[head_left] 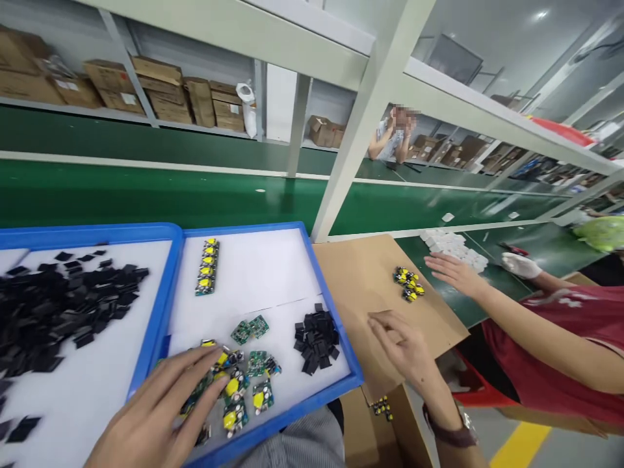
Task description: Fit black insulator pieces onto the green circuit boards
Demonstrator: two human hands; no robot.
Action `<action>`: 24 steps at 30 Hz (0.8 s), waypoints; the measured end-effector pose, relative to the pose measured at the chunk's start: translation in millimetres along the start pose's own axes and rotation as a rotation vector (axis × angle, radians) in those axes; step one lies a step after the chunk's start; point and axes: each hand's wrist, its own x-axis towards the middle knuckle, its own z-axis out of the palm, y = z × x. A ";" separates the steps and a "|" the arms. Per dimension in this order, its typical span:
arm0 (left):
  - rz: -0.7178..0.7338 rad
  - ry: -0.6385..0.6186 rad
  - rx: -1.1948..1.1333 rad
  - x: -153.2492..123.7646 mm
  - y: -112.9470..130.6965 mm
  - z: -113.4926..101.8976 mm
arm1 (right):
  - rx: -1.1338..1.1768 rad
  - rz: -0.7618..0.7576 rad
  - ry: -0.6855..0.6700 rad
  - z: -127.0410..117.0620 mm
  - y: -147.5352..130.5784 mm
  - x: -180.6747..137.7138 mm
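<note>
Left hand (156, 409) over loose circuit boards (234, 416) in blue tray (244, 228); grip partly hidden, cannot tell if holding. Right hand (407, 348) above cardboard sheet (351, 279), fingers half-curled; cannot tell if closed. Loose circuit boards: mixed headings. Board row (207, 266): long axis near-to-far, far end slightly rightward.

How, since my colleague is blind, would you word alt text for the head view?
The person's left hand is over small circuit boards in a blue-rimmed tray near flat black pieces. The right hand is over a cardboard sheet, with a co-worker's bare hand farther right.
</note>
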 end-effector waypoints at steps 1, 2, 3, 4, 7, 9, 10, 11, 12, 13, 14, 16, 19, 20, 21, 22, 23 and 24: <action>0.018 -0.065 0.033 12.5 -0.1 2.3 | 0.011 -0.090 -0.096 10.6 -13.7 0.6; 0.037 -0.174 0.103 25.3 0.1 6.2 | -0.022 -0.218 -0.206 20.7 -26.5 4.2; 0.059 -0.262 0.151 37.6 0.8 11.4 | -0.089 -0.329 -0.279 30.0 -37.8 10.3; 0.064 -0.337 0.180 48.8 1.8 17.5 | -0.178 -0.414 -0.338 38.2 -47.2 18.3; 0.004 -0.650 0.286 71.6 6.2 35.0 | -0.354 -0.515 -0.418 55.4 -63.6 43.8; -0.032 -0.742 0.333 76.8 8.0 41.6 | -0.373 -0.532 -0.430 61.8 -66.2 55.5; -0.042 -0.755 0.343 77.0 8.1 42.7 | -0.380 -0.539 -0.435 63.9 -66.0 59.2; -0.050 -0.758 0.345 76.0 7.6 42.4 | -0.385 -0.544 -0.440 65.3 -65.1 61.9; -0.057 -0.764 0.350 74.3 6.8 40.7 | -0.384 -0.546 -0.443 66.2 -63.8 63.9; -0.064 -0.759 0.348 71.9 5.7 37.8 | -0.379 -0.546 -0.443 66.6 -62.2 65.4; -0.075 -0.733 0.332 69.0 4.6 34.0 | -0.370 -0.543 -0.441 66.4 -60.6 66.8; -0.120 -0.614 0.240 61.3 3.4 25.1 | -0.338 -0.529 -0.425 64.6 -58.1 68.5; -0.288 -0.399 -0.057 45.2 9.4 12.7 | -0.251 -0.493 -0.363 61.0 -60.7 63.4; -0.363 -0.366 -0.180 39.2 14.3 10.0 | -0.219 -0.484 -0.340 60.5 -64.3 58.2; -0.437 -0.355 -0.303 33.5 20.6 8.4 | -0.170 -0.477 -0.324 60.6 -69.5 51.3; -0.502 -0.361 -0.421 28.3 28.0 8.0 | -0.092 -0.472 -0.317 61.5 -76.2 42.8; -0.550 -0.379 -0.523 24.0 35.9 8.9 | 0.013 -0.475 -0.320 63.2 -83.9 33.3; -0.584 -0.402 -0.604 20.7 43.8 10.9 | 0.156 -0.481 -0.334 65.4 -92.4 23.7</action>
